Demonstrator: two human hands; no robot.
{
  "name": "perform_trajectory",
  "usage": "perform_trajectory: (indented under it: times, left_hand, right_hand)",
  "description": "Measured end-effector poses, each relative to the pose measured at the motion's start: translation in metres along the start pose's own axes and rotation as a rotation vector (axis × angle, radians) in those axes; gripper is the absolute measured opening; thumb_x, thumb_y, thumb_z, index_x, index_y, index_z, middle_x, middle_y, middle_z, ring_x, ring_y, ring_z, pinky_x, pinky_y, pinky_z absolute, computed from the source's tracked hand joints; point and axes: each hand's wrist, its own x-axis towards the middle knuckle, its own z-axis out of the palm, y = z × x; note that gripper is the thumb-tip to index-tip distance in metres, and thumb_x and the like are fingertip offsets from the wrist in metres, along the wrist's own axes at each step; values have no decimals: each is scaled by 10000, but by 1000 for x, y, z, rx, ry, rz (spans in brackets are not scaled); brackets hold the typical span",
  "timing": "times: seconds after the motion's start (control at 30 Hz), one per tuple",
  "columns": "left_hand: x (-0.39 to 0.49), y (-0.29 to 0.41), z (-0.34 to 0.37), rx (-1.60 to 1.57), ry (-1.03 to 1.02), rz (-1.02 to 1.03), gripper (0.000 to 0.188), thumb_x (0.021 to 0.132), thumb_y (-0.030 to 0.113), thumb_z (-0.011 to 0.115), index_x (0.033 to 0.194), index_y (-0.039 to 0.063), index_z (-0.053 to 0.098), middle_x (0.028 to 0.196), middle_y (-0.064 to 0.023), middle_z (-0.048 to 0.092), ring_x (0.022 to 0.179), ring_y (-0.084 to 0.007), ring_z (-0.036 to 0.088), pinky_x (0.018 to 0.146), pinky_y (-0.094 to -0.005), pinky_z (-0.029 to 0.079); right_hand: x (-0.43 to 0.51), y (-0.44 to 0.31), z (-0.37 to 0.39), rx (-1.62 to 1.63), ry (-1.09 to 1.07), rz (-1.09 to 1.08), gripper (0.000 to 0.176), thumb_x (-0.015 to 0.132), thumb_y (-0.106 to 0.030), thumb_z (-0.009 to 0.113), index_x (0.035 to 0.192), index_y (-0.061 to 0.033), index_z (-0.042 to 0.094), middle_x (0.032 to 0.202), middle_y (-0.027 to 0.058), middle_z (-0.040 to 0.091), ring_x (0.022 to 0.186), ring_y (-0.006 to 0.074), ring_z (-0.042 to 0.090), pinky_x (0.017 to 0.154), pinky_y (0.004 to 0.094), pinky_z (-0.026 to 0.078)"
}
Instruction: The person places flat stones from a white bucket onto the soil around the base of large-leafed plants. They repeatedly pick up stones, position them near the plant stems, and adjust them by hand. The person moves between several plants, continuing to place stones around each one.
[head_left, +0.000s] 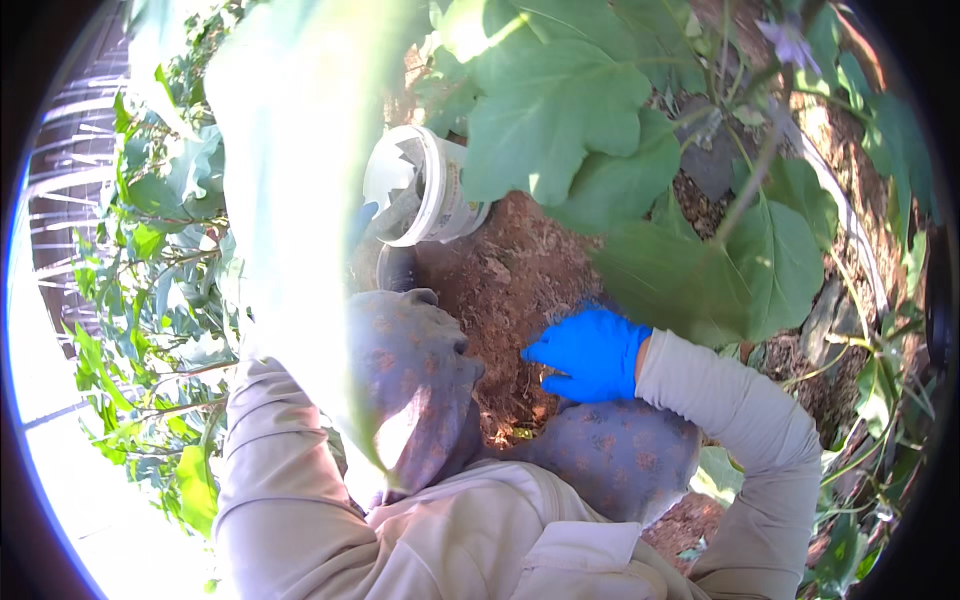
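My right hand (589, 356), in a blue glove, is low over reddish-brown soil (517, 259), beside my knee in patterned grey cloth. Its visible fingers are apart, with nothing seen between them. A white plastic bucket (454, 187) stands beyond my knees, its mouth towards the left of the view; grey, jagged-edged pieces (405, 206) are inside. At the bucket's mouth a small blue patch shows, apparently my left hand (364, 219). A blurred, overexposed leaf (292, 187) close to the camera hides most of that hand, so its grip cannot be seen.
Broad green leaves (559, 112) overhang the soil at the upper right, with a pale purple flower (789, 43) and woody stems (757, 169). More leafy plants (199, 487) line the left side, before a slatted structure (71, 172). A curved rim (384, 268) shows below the bucket.
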Motion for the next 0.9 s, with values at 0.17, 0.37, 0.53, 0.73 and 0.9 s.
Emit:
perform_trajectory:
  times: [0.17, 0.37, 0.53, 0.73, 0.9]
  left_hand:
    - [69, -82, 17, -193, 40, -368, 563, 874, 431, 587, 1290, 64, 493, 1183, -94, 597, 1007, -245, 598, 836, -353, 482]
    - [133, -114, 60, -755, -370, -200, 549, 874, 417, 586, 1285, 67, 487, 1196, -102, 594, 951, -246, 628, 833, -326, 497]
    - [182, -98, 80, -437, 47, -45, 553, 837, 518, 573, 1032, 5, 642, 965, -213, 655, 931, -360, 625, 818, -411, 477]
    - [273, -98, -9, -843, 309, 36, 378, 867, 378, 654, 910, 7, 595, 763, -58, 589, 695, -130, 475, 680, -314, 443]
    - [358, -111, -46, -943, 404, -105, 438, 872, 412, 634, 851, -23, 586, 726, -49, 547, 659, -140, 465, 635, -319, 419]
  right_hand:
    - [44, 3, -5, 297, 48, 189, 475, 896, -374, 500, 1242, -50, 497, 1091, 205, 594, 977, 332, 602, 821, 439, 490]
    - [162, 91, -4, 890, 158, 846, 690, 911, -413, 546, 1459, -117, 250, 1298, 136, 511, 1121, 244, 537, 897, 372, 461]
    - [271, 128, -13, 1065, 599, 1001, 616, 880, -426, 586, 1349, -89, 370, 1241, 100, 517, 1070, 244, 542, 843, 423, 477]
    - [420, 145, -70, 842, 884, 768, 566, 871, -59, 545, 1375, 33, 304, 1317, 176, 461, 1154, 242, 500, 986, 345, 395]
    - [525, 190, -132, 703, 879, 709, 636, 874, -64, 578, 1424, -17, 262, 1343, 166, 441, 1163, 231, 495, 977, 341, 419]
